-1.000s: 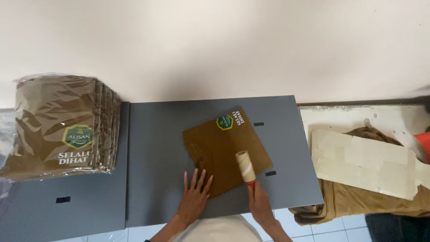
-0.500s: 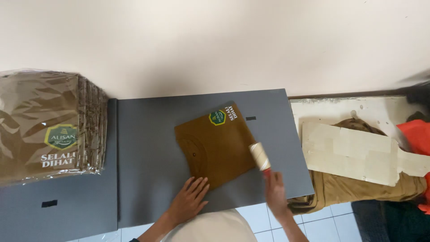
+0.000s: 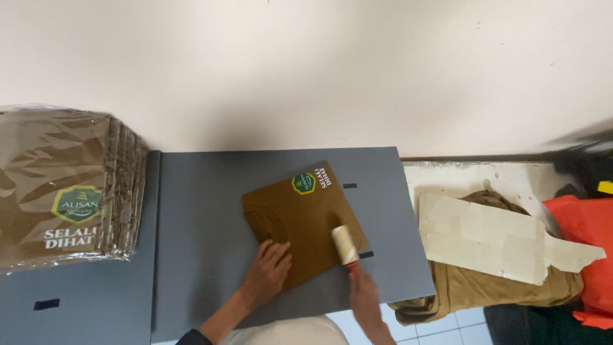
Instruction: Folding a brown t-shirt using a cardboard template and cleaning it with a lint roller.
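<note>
Seen from above, we press our left hand [image 3: 268,271] flat on the near-left corner of a folded brown shirt [image 3: 303,220], its fingers [image 3: 281,252] spread slightly apart and pointing away from us, clamped on nothing, the forearm running in from the lower edge of the view. Our right hand [image 3: 365,297] comes up from the same edge, fingers wrapped tight around the red handle of a lint roller [image 3: 345,245]. The roller's pale cylinder rests on the shirt's right side, near its edge, tilted a little to the left. The right wrist is nearly straight, the hand just off the shirt's near-right corner and over the tabletop [image 3: 204,211].

The shirt lies turned at an angle in the middle of the grey tabletop, a green-and-white printed emblem at its far edge (the collar seam shows faintly on the left half). To the left, well apart from the shirt, a stack of bagged brown shirts [image 3: 64,185] sits on a second grey panel, wrapped in clear plastic. To the right, beyond the tabletop's edge, a pale folding board [image 3: 498,239] lies across a heap of loose brown cloth [image 3: 498,287], with an orange-red cloth [image 3: 587,249] at the frame's right border.
</note>
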